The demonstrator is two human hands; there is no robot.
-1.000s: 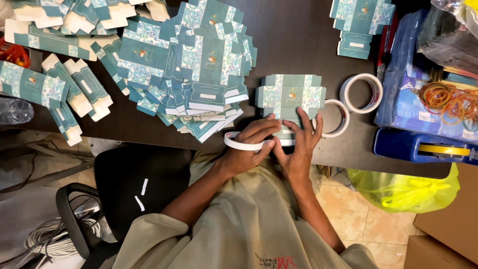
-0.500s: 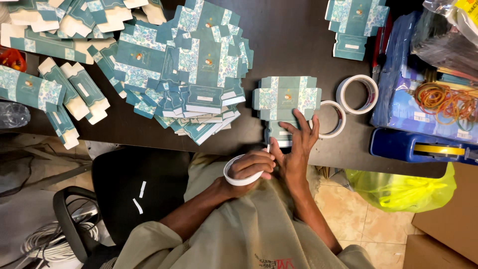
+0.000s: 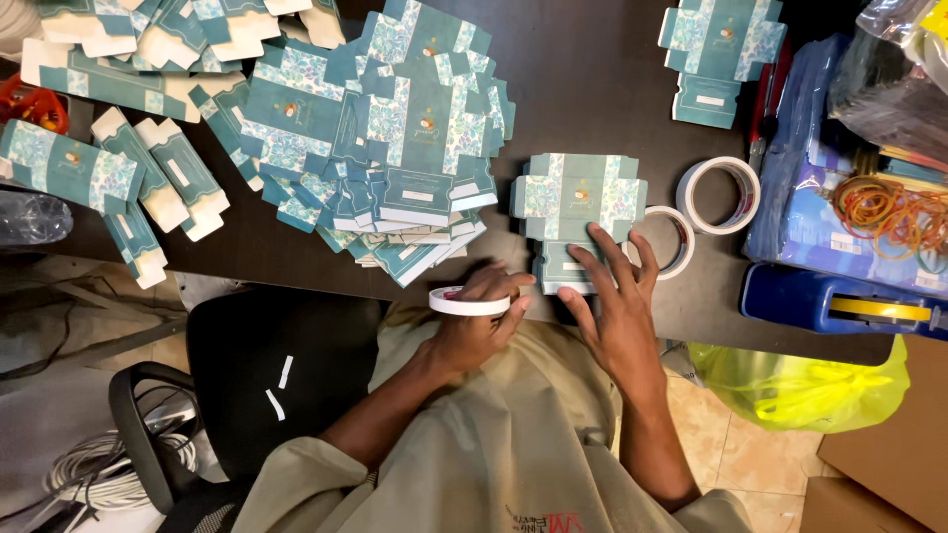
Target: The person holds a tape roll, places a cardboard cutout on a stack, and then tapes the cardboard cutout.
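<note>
Tape roll [image 3: 470,301]: white, held in the left hand [image 3: 474,326], fingers curled through its ring; it sits at the table edge, as 0.5 s ago.
Right hand [image 3: 612,296]: fingers spread flat on the teal flat carton [image 3: 578,197], gripping nothing, unchanged.
Surface: dark table [image 3: 592,79] with a pile of carton blanks [image 3: 395,158] and 2 spare tape rolls [image 3: 719,194].
Room: black chair [image 3: 267,375], tiled floor [image 3: 731,454].

Dark table [image 3: 592,89], black chair [image 3: 267,365], beige tiled floor [image 3: 750,464].
</note>
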